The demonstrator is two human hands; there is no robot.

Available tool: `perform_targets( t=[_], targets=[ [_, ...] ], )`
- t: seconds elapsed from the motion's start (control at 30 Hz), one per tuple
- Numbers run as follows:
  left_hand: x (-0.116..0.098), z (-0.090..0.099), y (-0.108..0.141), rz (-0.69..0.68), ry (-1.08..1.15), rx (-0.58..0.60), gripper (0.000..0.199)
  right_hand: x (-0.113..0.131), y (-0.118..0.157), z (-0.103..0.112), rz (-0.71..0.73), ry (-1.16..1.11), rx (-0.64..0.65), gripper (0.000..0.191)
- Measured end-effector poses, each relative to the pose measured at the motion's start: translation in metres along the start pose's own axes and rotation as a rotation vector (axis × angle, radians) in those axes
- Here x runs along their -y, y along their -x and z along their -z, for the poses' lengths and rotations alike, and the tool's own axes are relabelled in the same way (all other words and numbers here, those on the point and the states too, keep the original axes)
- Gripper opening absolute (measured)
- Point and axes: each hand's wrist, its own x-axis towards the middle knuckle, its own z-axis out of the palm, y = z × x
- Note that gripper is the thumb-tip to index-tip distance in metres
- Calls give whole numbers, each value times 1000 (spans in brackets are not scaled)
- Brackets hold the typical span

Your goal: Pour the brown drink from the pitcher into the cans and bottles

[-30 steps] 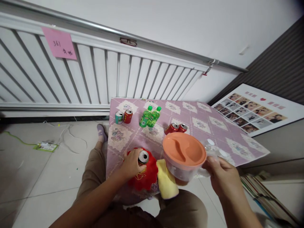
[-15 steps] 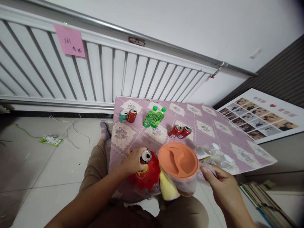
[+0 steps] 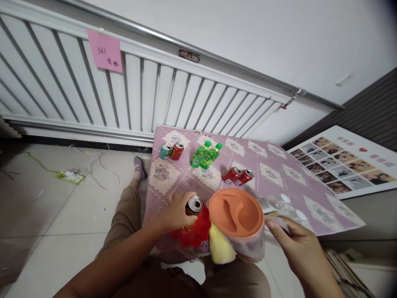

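Note:
My left hand is wrapped round a dark can with an opened silver top, above a red scalloped plate. My right hand grips the handle of a translucent pitcher with an orange lid. A yellow object, partly covered by the pitcher, lies between plate and pitcher. Farther back stand two green bottles, a teal can and a red can. Two more red cans sit side by side behind the lid.
The table has a pink floral cloth. Clear bottles with white caps lie right of the pitcher. A radiator runs behind the table, a photo board leans at the right, and a power strip lies on the left floor.
The view has shifted slightly, so most things appear a little farther right. Both hands keep their holds on the can and the pitcher.

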Motion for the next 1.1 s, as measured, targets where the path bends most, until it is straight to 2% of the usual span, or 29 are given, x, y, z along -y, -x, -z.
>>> perform_targets(
  t=[0.17,0.37,0.7,1.1],
  targets=[
    [-1,-2,3,13,16,-3,69,-2,-7,5,24,48,51,29],
    [1,-3,4,7,0,-17,68,3,-10,4,50,100,60,30],
    [-3,1,6,3,-29,-12,68,15,-13,-1,84,157,145,34],
    [-9,4,7,17,-46,7,66,22,-15,-6,107,195,156,37]
  ],
)
